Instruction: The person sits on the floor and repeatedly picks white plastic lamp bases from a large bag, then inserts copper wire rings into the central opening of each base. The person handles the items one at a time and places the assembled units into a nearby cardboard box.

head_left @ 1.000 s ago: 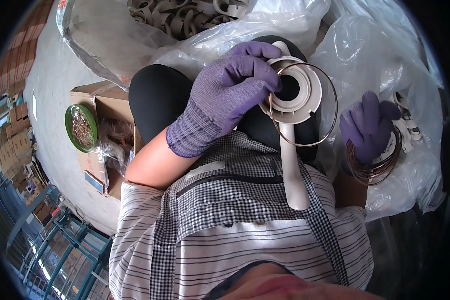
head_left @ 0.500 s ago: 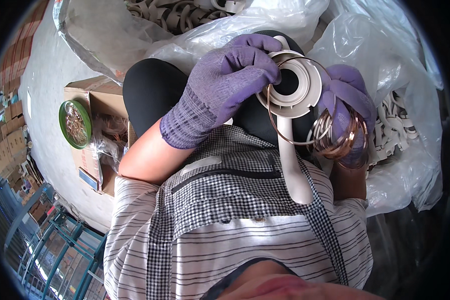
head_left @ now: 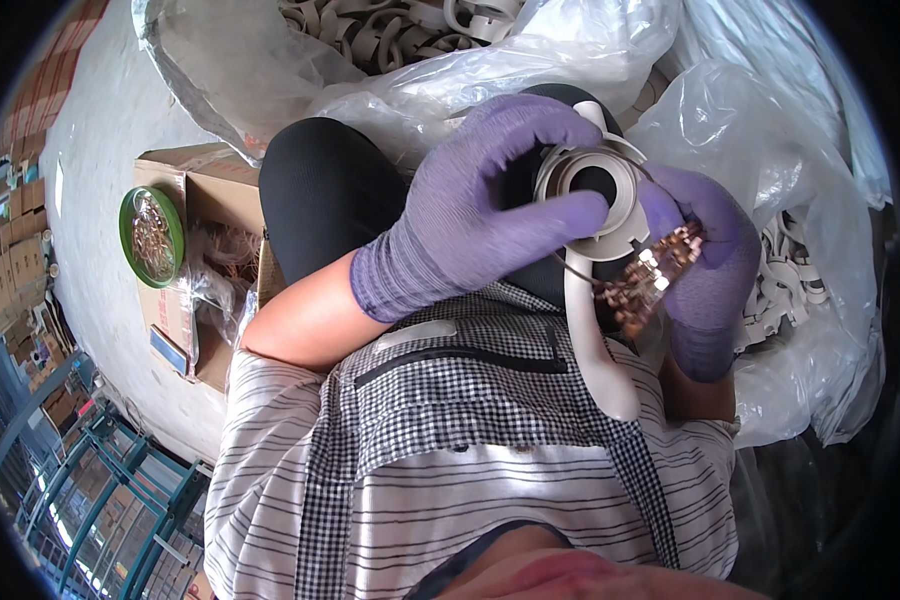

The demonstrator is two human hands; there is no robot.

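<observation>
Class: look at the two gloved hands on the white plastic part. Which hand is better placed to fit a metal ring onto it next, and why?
Probably the right hand: it holds the bunch of metal rings beside the white plastic part, while the left hand grips that part.

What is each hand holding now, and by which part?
Left hand grips the white plastic fitting at its round head; right hand holds a bunch of metal rings.

Purple knit gloves, checked apron, striped shirt
</observation>
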